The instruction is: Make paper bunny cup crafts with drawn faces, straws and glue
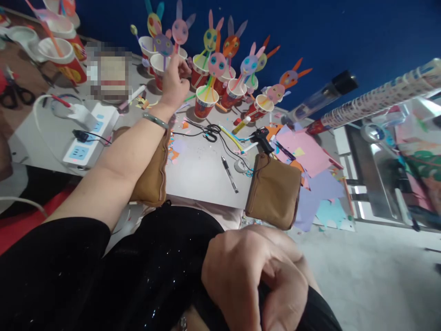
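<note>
My left hand (176, 80) reaches to the back of the table, its fingers closed at the pink stem below a pink bunny face (180, 31). That bunny stands among several paper cups holding similar bunny figures, including a purple one (163, 45) just left of my fingers. In front of them, a red-and-white cup (206, 102) holds a pink-faced bunny (217, 65) on a yellow-green stem. Close to my body, my right hand (255, 276) is curled with the knuckles up. Its fingertips run out of view, so anything in them is hidden.
Scissors (212, 133), a pen (229, 174) and a black glue gun (262, 140) lie on the table (200, 174). Brown cushions (275, 191) sit at its front edge. A power strip (91, 135) is at left; coloured paper (305, 149) and a long cup stack (379, 101) are at right.
</note>
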Motion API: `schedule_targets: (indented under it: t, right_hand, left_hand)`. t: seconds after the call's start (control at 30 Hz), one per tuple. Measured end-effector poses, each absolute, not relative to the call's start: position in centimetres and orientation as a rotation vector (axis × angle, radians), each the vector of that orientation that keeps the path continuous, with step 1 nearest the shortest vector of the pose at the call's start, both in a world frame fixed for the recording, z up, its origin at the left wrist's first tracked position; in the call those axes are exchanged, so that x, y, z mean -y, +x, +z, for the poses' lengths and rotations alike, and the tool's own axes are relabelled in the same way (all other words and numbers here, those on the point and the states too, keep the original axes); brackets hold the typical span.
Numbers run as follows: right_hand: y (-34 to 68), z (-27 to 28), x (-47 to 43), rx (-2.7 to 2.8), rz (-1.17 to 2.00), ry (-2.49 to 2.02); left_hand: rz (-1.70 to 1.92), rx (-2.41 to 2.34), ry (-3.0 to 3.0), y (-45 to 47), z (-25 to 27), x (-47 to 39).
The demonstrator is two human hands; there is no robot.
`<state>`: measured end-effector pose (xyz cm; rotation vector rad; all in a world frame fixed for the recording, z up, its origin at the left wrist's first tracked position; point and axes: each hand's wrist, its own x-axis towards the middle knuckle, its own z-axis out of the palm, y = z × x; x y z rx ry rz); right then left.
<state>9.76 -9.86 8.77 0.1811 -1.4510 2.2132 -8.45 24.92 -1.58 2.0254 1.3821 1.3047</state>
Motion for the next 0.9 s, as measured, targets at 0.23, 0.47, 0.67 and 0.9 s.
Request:
schedule_targets:
  t: [0.23, 0.47, 0.67, 0.9]
  right_hand:
    - [7.3, 0.8, 3.8, 2.419, 0.696, -1.220]
    - [4.6, -3.4, 1.2, 2.748, 0.255, -1.513]
    - [5.4, -3.7, 1.9, 2.754, 0.161, -1.524]
    - [9.5, -3.7, 4.0, 2.741, 0.074, -1.576]
  left_hand:
    - [1.758, -1.114, 1.873, -7.1, 1.7, -20.8]
    - [0.944, -1.082, 2.322, -6.9, 4.6, -15.7]
    - [-0.114, -1.230, 2.505, -8.5, 2.4, -12.9]
    - [-0.261, -1.270, 2.447, -9.5, 0.8, -12.8]
